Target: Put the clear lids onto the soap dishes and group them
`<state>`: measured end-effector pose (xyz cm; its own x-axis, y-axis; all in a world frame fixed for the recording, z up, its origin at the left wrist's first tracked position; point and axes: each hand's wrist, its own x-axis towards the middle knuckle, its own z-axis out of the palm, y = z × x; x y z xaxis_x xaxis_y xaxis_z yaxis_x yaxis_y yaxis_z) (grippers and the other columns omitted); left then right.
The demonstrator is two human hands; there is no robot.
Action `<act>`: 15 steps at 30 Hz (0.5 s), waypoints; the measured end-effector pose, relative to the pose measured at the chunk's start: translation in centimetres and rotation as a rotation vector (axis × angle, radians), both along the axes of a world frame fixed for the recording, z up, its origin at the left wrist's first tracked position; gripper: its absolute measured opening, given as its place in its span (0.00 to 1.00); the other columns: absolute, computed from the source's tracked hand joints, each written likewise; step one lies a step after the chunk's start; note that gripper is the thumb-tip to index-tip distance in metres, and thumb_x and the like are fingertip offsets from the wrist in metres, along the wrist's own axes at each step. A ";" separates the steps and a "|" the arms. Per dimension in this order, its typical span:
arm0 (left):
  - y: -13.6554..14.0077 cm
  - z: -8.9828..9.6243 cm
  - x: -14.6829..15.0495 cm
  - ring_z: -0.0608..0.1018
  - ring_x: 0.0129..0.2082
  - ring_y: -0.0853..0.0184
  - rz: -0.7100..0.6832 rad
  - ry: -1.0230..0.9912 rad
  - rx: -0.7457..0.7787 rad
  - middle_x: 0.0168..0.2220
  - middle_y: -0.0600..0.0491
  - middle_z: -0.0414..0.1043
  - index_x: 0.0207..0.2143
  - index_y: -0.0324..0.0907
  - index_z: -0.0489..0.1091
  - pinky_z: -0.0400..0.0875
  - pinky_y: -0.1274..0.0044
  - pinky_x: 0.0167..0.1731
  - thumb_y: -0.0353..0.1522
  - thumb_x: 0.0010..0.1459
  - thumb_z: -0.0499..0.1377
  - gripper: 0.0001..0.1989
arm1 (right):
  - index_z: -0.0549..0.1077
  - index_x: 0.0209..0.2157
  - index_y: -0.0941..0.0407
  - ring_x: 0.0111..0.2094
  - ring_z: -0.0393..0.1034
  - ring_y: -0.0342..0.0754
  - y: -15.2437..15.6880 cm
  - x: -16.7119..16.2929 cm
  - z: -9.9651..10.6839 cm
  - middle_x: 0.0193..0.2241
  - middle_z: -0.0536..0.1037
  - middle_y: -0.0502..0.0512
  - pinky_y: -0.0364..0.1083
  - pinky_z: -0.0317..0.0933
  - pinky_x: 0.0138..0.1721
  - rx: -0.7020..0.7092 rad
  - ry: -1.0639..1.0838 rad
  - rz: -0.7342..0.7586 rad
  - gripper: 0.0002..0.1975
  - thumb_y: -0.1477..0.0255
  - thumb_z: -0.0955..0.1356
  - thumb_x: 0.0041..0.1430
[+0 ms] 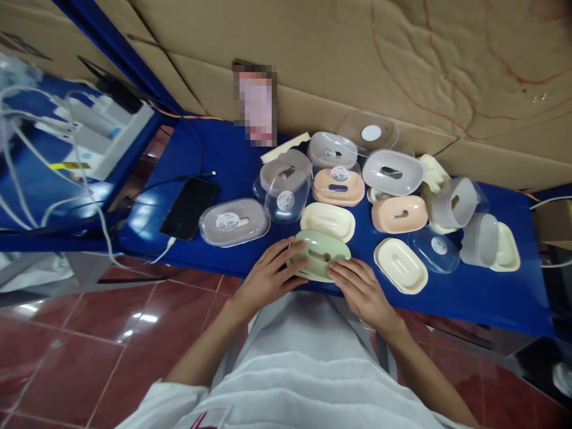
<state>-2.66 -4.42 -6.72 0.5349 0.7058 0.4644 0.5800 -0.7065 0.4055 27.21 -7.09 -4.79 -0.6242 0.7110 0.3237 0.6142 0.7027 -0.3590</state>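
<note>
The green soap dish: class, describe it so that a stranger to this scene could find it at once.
Look at the blue table, at its near edge in front of the person. There the left hand and right hand flank the green soap dish. It is the only green one among cream, peach and grey dishes.

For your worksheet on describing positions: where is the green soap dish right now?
In the head view, the green dish sits at the blue table's near edge, between the left hand and right hand, just in front of a cream dish.
</note>
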 end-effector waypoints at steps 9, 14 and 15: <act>-1.8 -0.2 0.3 0.77 0.63 0.50 0.096 0.024 0.042 0.55 0.44 0.82 0.51 0.45 0.79 0.78 0.58 0.58 0.35 0.65 0.71 0.13 | 0.74 0.64 0.54 0.67 0.70 0.55 -0.2 -0.3 -1.4 0.61 0.81 0.58 0.61 0.64 0.71 -0.020 -0.022 0.043 0.19 0.75 0.67 0.75; 0.2 2.1 0.5 0.81 0.54 0.53 0.206 -0.006 0.087 0.54 0.42 0.81 0.56 0.43 0.77 0.76 0.60 0.53 0.39 0.71 0.64 0.16 | 0.76 0.63 0.52 0.67 0.70 0.54 -0.4 -0.6 -1.9 0.61 0.81 0.57 0.60 0.62 0.71 0.015 -0.035 -0.002 0.20 0.79 0.66 0.75; 1.1 2.7 0.9 0.81 0.54 0.52 0.307 0.004 0.113 0.56 0.41 0.80 0.57 0.43 0.77 0.75 0.60 0.53 0.38 0.71 0.63 0.15 | 0.76 0.62 0.52 0.67 0.70 0.54 -0.4 -0.6 -1.9 0.61 0.81 0.57 0.60 0.62 0.71 0.022 -0.028 -0.008 0.19 0.78 0.66 0.75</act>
<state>-1.77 -3.32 -4.02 0.3068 0.7787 0.5473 0.7745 -0.5385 0.3320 26.58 -7.51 -6.67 -0.6276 0.7088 0.3221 0.6295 0.7054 -0.3258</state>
